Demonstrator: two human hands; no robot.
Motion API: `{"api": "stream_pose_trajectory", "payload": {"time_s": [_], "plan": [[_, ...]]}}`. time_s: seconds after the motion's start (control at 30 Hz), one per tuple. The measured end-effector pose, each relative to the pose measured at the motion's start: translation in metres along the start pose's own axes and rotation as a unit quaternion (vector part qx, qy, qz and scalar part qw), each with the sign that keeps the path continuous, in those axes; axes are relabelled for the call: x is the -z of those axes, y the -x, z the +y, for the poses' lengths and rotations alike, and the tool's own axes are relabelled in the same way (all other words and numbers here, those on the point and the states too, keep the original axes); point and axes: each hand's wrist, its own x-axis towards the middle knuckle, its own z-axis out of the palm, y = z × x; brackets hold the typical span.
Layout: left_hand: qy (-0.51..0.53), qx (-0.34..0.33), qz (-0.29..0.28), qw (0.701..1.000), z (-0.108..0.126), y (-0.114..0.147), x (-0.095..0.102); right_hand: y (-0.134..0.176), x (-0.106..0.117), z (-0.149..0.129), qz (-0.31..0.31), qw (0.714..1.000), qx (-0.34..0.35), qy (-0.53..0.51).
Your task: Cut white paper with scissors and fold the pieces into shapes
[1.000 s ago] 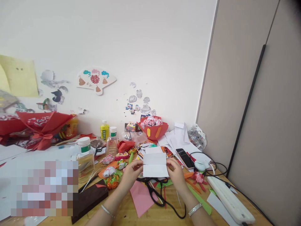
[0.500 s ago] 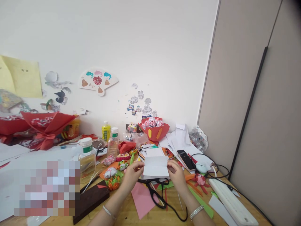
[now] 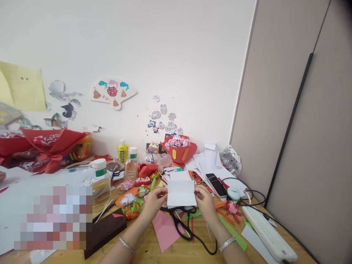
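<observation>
A white sheet of paper (image 3: 181,199) with a crease across its middle is held up over the table. My left hand (image 3: 156,199) pinches its left edge, and my right hand (image 3: 204,199) pinches the right edge. Below the paper lie black-handled scissors (image 3: 180,227), their blades hidden. A pink paper sheet (image 3: 165,233) rests partly under the scissors. Just left of my left hand are crumpled paper flowers (image 3: 132,210) in orange and green. Another white paper (image 3: 180,175) lies behind the creased one.
Clear bottles (image 3: 99,183) and a dark brown block (image 3: 106,234) stand left. A phone (image 3: 216,184), cables, and a white power strip (image 3: 268,234) lie right. Red-wrapped bouquets (image 3: 180,154) line the wall. Part of another hand (image 3: 2,176) shows at the far left edge.
The upper flap of the creased paper stands slightly taller, showing more of its surface. Both hands keep their grip. Another hand has appeared at the left edge; the view shifted slightly.
</observation>
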Motion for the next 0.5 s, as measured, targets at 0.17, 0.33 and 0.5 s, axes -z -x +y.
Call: {"api": "stream_pose_trajectory", "payload": {"time_s": [0.17,0.33,0.5], "plan": [[0.009,0.003,-0.009,1.0,0.001,0.0003,0.0,-0.0003,0.0004,0.0006,0.004,1.0,0.002,-0.003],[0.014,0.007,-0.012,1.0,-0.0037,-0.0016,-0.0001,0.0,0.0,0.002,0.015,1.0,-0.002,-0.016],[-0.013,-0.017,-0.003,1.0,-0.0009,-0.0001,0.0001,0.0003,0.0008,0.0005,0.009,1.0,-0.018,0.001]]}}
